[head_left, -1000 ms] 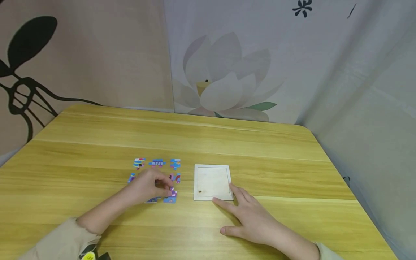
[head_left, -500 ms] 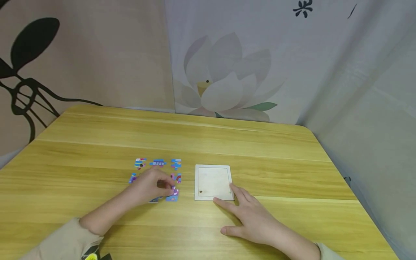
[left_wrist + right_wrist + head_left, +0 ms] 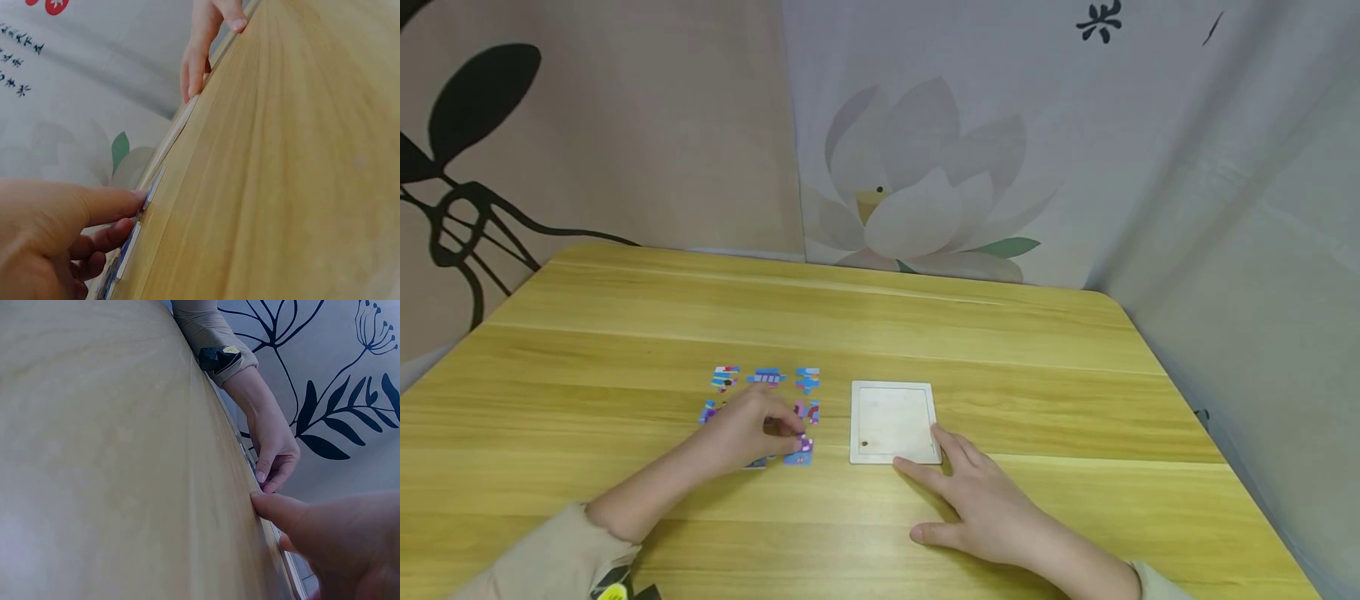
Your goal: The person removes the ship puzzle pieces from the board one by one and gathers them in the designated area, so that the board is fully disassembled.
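In the head view my left hand [image 3: 751, 427] bends over a group of small blue and purple jigsaw pieces. Its thumb and forefinger pinch the lower-right jigsaw piece [image 3: 798, 457], and the left wrist view shows the thumb on that piece's edge [image 3: 152, 189]. The hand hides part of the group's middle and lower rows. To the right lies a pale square puzzle tray [image 3: 895, 421] with a thin raised border and a small dark spot near its lower left corner. My right hand [image 3: 981, 504] is spread, its fingertips touching the tray's lower right edges.
Other jigsaw pieces lie in loose rows: a striped one [image 3: 725, 377], a blue one [image 3: 767, 376] and a top-right one [image 3: 808, 379]. The wooden table [image 3: 880, 321] carries everything. Printed curtains [image 3: 925, 142] hang behind it and at the right.
The lower-right jigsaw piece has shifted slightly right and away with my left fingers. My right hand keeps its place at the tray. The head view has drifted a little.
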`<state>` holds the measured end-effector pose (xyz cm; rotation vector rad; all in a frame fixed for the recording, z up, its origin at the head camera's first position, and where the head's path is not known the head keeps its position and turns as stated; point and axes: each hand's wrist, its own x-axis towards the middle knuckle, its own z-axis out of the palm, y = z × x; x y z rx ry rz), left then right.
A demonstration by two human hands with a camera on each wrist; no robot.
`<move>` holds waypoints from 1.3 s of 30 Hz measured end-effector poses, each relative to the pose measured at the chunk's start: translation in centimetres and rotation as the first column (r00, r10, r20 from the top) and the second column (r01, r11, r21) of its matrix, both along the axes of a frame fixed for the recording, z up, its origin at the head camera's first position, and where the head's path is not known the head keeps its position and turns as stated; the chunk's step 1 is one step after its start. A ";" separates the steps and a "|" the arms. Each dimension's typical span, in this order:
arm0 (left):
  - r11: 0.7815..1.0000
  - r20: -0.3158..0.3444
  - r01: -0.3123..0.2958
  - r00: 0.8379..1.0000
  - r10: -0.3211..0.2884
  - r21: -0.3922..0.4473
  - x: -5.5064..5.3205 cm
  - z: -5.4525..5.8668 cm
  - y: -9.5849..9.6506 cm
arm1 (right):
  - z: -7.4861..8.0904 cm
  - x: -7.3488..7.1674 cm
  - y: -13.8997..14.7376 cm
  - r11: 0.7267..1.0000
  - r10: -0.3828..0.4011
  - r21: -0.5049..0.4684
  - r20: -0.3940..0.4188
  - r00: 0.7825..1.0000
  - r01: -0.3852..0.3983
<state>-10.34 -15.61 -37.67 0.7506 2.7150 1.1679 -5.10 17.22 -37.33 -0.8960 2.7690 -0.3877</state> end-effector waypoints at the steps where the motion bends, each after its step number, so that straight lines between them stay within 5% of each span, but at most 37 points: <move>1: 1.000 0.006 0.002 1.000 -0.002 0.007 0.0 0.0 0.0 | 0.0 0.0 0.0 1.000 -0.001 -0.003 0.002 1.000 0.001; 10: 0.998 0.060 0.012 0.998 -0.016 0.059 -0.1 0.2 0.0 | 0.1 0.3 -0.1 1.000 -0.015 -0.017 0.010 1.000 0.015; 19: 0.994 0.024 0.003 1.000 -0.006 0.110 0.1 1.1 -0.6 | 0.0 0.2 -0.2 0.998 -0.031 -0.054 0.015 0.999 0.032; 28: 0.995 0.012 -0.087 0.996 0.087 0.047 0.4 1.8 -2.6 | 0.0 -0.1 0.0 0.991 -0.060 -0.118 0.031 0.998 0.063; 39: 0.996 -0.078 -0.063 0.995 0.058 -0.060 0.4 3.4 -6.0 | 1.0 -1.8 2.0 0.961 -0.177 -0.220 -0.023 0.984 0.168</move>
